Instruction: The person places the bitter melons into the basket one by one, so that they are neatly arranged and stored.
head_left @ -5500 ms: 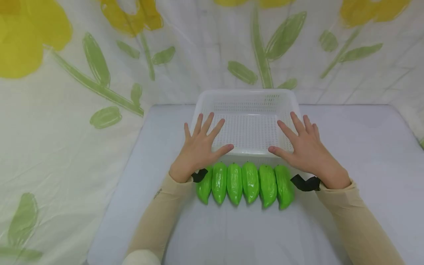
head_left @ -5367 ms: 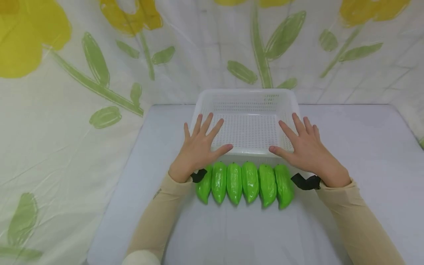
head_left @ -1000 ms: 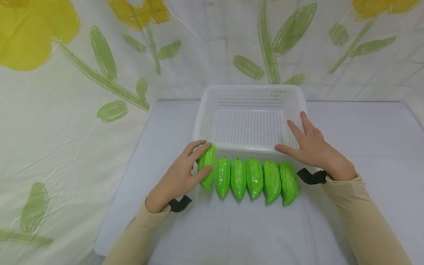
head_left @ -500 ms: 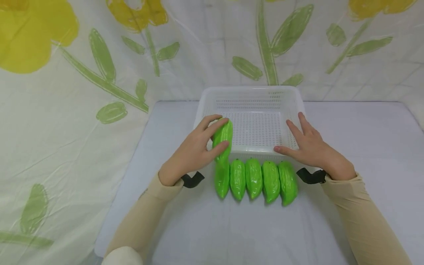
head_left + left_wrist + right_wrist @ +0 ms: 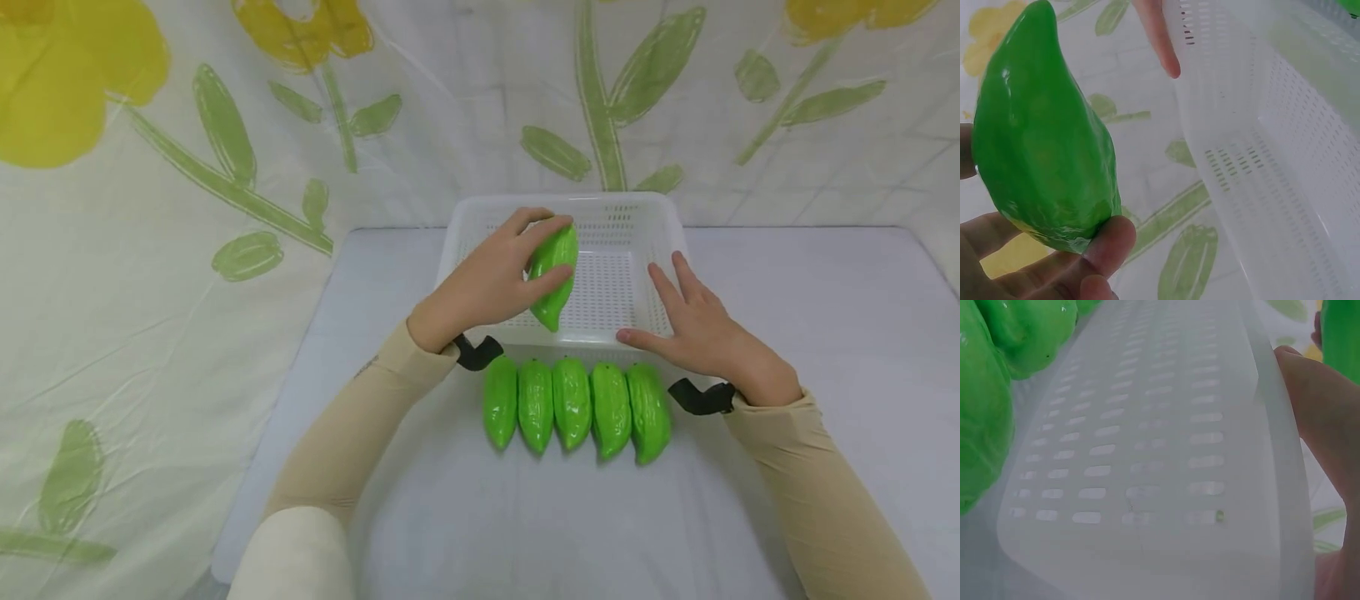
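Observation:
My left hand (image 5: 487, 279) grips a glossy green, long mango-like fruit (image 5: 552, 257) with a pointed tip, fingers on its far side and thumb on the near side. It hangs over the white perforated basket (image 5: 592, 340), overlapping its middle in the head view. The left wrist view shows the fruit (image 5: 1044, 137) pinched at its blunt end by the fingertips, beside the basket wall (image 5: 1297, 169). My right hand (image 5: 701, 333) is spread at the basket's right front corner, with its thumb (image 5: 1319, 394) by the rim in the right wrist view.
Several matching green fruits (image 5: 536, 408) lie side by side in a row on the white table (image 5: 570, 525), right in front of the basket. A flower-printed cloth (image 5: 450, 108) hangs behind the table and covers the left side. Black straps (image 5: 478, 353) circle both wrists.
My left hand took hold of the leftmost fruit, lifted it out of the row and carried it right and away over the basket. The right hand has stayed nearly in place.

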`<state>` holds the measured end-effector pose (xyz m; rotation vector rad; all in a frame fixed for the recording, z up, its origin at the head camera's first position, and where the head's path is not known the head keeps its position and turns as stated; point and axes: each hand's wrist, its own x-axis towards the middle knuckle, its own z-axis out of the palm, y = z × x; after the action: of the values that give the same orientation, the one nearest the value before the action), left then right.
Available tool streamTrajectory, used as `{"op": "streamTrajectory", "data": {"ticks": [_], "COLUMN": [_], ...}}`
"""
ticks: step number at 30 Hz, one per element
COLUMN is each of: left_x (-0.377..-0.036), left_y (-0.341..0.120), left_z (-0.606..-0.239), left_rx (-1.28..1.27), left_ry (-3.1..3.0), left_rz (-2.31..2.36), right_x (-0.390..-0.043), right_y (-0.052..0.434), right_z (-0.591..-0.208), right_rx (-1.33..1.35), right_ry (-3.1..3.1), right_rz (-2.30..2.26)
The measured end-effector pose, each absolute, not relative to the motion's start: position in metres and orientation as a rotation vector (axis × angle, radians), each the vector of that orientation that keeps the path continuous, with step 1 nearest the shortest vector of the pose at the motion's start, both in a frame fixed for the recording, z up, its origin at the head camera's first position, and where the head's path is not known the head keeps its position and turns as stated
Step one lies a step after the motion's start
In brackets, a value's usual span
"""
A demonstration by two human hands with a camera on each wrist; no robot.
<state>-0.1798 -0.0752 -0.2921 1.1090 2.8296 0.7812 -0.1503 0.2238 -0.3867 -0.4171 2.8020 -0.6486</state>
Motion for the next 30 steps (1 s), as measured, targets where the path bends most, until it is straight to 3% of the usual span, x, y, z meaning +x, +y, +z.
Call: {"op": "streamTrajectory", "data": {"ticks": [13,30], "left_x": [-0.239,-0.287], "left_y": [-0.013,0.032], "left_z": [-0.295,-0.342], "left_rx": [0.909,0.809], "left_ry": [2.736,2.685], "left_rz": [0.574,0.475], "right_x": [-0.152,-0.148], "right_y": [0.222,0.224], "right_z": [-0.386,-0.389], "right_rx": [-0.444,-0.437], "right_ry": [2.815,2.806], "right_rz": [-0.689,-0.691]}}
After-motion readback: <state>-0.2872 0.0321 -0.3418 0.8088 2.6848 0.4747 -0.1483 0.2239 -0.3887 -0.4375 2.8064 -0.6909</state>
